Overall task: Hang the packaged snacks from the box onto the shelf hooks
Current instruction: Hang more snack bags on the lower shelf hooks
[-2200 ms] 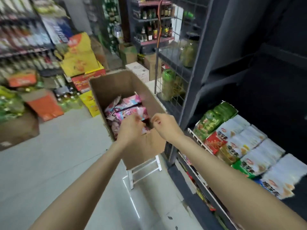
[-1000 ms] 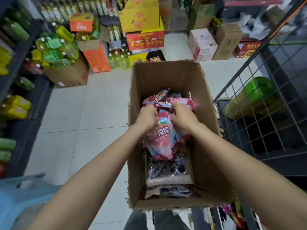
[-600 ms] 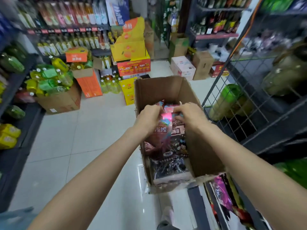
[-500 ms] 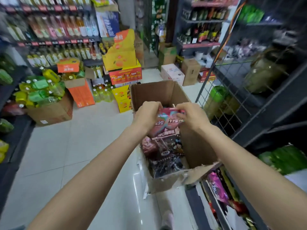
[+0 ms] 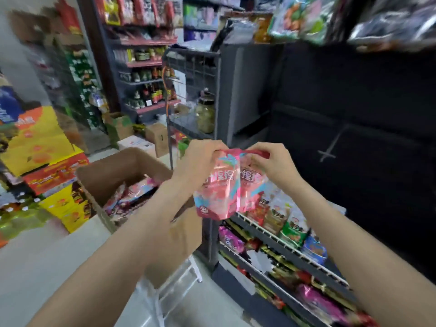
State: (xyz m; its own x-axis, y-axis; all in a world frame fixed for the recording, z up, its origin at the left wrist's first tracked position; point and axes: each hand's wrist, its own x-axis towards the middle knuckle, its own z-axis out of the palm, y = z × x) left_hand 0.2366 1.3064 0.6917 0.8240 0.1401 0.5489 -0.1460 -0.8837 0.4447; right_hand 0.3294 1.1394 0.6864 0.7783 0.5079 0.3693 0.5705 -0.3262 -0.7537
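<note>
Both hands hold pink snack packets by their top edges, lifted clear of the box and hanging in front of the dark shelf unit. My left hand pinches the top of the front packet. My right hand pinches the top of the packet behind it. The open cardboard box sits lower left of the hands on a white stool, with more pink packets inside. A bare metal hook sticks out of the dark back panel to the right of my right hand.
Below the hands, wire-fronted shelves hold rows of snack bags. A wire rack with a jar stands behind the hands. Yellow and red cartons are stacked on the floor at left. More bags hang overhead at top right.
Both hands have lifted the pink packets out of the box and carried them right toward the dark shelf. The view has swung up and right.
</note>
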